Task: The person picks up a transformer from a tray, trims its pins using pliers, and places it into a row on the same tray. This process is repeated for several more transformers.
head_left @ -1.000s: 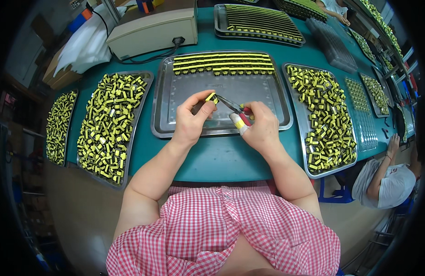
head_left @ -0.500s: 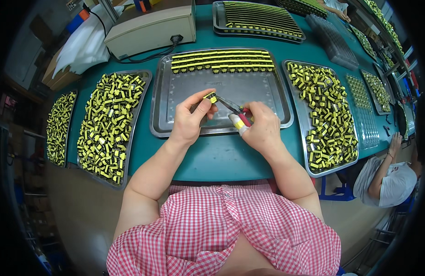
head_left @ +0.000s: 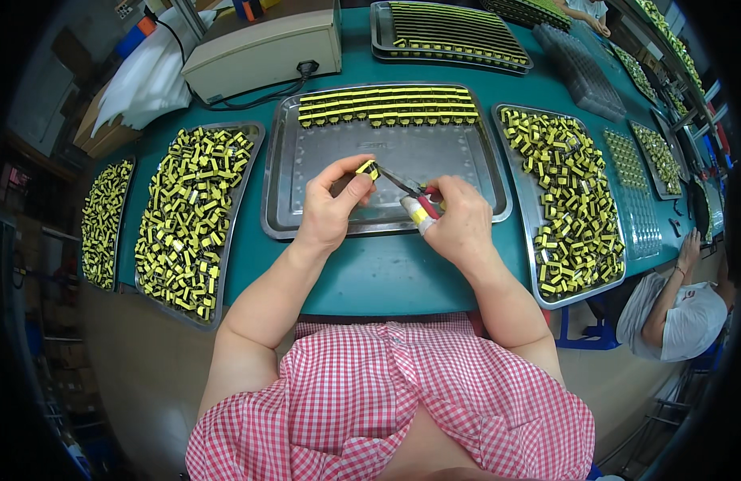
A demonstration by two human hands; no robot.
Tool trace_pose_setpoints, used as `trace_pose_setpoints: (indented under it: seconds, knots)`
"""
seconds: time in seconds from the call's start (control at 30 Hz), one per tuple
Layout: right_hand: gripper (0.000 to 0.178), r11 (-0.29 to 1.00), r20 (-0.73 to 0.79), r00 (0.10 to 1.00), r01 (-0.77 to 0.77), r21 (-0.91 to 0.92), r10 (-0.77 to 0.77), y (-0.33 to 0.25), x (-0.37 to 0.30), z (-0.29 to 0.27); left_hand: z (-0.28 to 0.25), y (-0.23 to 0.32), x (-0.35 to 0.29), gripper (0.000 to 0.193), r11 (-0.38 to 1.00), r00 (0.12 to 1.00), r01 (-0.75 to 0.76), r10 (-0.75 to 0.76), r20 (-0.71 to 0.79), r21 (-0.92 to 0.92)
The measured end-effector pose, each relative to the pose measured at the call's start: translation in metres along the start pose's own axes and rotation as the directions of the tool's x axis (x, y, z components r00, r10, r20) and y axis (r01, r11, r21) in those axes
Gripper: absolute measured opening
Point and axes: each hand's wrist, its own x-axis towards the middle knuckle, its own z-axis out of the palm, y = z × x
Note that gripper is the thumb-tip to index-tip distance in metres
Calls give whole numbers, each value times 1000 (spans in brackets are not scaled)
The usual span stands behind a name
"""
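Note:
Between the thumb and fingers of my left hand (head_left: 330,207) is a small yellow-and-black electronic component (head_left: 368,169). My right hand (head_left: 460,215) is closed round the red handles of a pair of pliers (head_left: 400,183). The dark jaws reach left to the component; whether they grip it is too small to tell. White and yellow tape wraps my right thumb. Both hands hover over the near part of a metal tray (head_left: 286,160), whose far side carries neat rows of similar components (head_left: 386,107).
Trays heaped with loose components flank me: a left tray (head_left: 226,264), a far-left tray (head_left: 118,248) and a right tray (head_left: 533,264). Behind stand a beige box device (head_left: 262,60) with a black cable and a filled tray (head_left: 378,36). At right sits another person (head_left: 679,317).
The component has turned slightly in my left fingers. My right hand has shifted a touch to the right, with the plier tips still at the component.

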Motion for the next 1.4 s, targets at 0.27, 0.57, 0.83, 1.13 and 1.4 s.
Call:
trace_pose_setpoints:
  seconds: [0.27, 0.57, 0.83, 1.13, 1.4]
  knots:
    - [28, 999, -113, 993, 36, 19, -33, 0, 3, -3, 4, 3, -1, 30, 995, 999, -27, 30, -38, 95]
    - [28, 999, -98, 994, 53, -5, -53, 2, 2, -4, 6, 6, -2, 29, 982, 996, -71, 79, -34, 174]
    - [27, 998, -105, 992, 63, -19, -65, 3, 1, -3, 5, 4, -3, 27, 944, 987, -140, 156, -32, 298]
    - [26, 998, -121, 991, 54, -40, -59, 2, 0, -1, 4, 3, -4, 27, 835, 951, -287, 308, 32, 469]
    - [26, 997, -126, 989, 72, -33, -76, 6, 1, 5, 4, 4, -3, 27, 832, 948, -275, 319, -10, 481]
